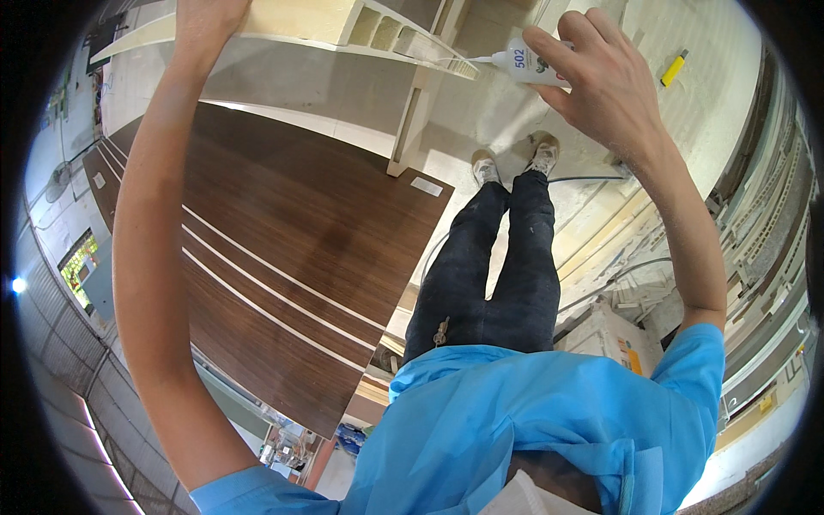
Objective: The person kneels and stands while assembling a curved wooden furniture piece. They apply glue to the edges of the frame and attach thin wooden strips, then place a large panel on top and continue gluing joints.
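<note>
My right hand [601,81] is closed around a small white glue bottle [530,64], tipped sideways. Its thin nozzle points left, at the end of a cream-coloured wooden panel [292,19] with an open, hollow edge. The nozzle tip is very near the panel's corner; whether they touch I cannot tell. At the top edge of the view, my left hand [209,19] is against the panel's near side. The fingers of that hand are cut off by the picture, so their grip does not show.
A dark brown wood-grain board [300,215] with pale stripes lies to the left, beside my legs. On the floor at the right is a yellow utility knife [675,68]. Long strips of board [764,206] are stacked at the far right, near a cardboard box [611,336] and a cable [588,178].
</note>
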The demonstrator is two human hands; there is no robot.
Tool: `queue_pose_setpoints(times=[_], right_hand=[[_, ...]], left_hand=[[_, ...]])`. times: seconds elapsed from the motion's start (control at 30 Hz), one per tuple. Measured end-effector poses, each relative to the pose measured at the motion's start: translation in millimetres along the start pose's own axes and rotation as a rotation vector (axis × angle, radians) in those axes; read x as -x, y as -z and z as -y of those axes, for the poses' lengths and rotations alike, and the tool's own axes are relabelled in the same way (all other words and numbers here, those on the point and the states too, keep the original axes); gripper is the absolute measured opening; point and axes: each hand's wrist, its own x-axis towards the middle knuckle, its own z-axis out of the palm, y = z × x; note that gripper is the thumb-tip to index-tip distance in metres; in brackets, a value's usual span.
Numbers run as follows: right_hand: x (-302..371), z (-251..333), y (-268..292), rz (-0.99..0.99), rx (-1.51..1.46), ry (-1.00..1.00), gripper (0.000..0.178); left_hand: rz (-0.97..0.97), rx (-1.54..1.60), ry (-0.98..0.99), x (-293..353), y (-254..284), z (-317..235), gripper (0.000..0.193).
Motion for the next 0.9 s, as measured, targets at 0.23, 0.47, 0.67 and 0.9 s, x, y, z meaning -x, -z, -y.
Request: queue_pose_setpoints(times=[0.23, 0.47, 0.67, 0.9], right_hand=[[23, -6, -49, -0.047, -0.073, -0.100, 0.054], [16, 0, -60, 0.007, -0.066, -0.081, 0.054], [7, 3, -51, 0.017, -0.038, -0.063, 0.052], [5, 0, -49, -0.009, 0.030, -0.027, 0.050]], left_hand=[[-0.022, 0.048, -0.008, -6, -6, 10, 0.034], [-0.010, 0.064, -0.026, -6, -6, 15, 0.034], [-0.020, 0.055, -0.024, -4, -6, 16, 0.036], [-0.010, 0.082, -0.029, -5, -4, 14, 0.035]])
